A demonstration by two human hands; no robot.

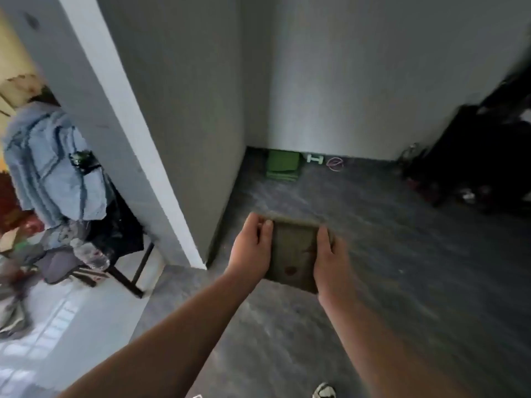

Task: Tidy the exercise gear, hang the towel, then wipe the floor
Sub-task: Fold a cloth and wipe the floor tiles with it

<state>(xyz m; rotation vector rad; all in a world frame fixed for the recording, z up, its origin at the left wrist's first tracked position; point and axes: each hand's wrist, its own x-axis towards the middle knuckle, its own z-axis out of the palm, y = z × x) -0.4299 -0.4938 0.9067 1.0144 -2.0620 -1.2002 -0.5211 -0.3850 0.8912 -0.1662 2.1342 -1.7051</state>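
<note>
A folded olive-brown cloth (293, 254) is held flat in front of me, above the dark grey floor (388, 268). My left hand (253, 248) grips its left edge with the thumb on top. Along the right edge, my right hand (329, 259) grips it the same way. Far off in the corner, against the wall, lie a folded green mat (283, 166), a small pale green dumbbell (315, 159) and a coiled pink-purple rope (335, 164).
A grey wall corner (172, 139) juts out on the left. Beyond it stands a chair (126, 271) draped with a light blue towel (54, 168) and clothes. Dark blurred gear (474, 156) fills the right side. A shoe (324, 391) shows at the bottom.
</note>
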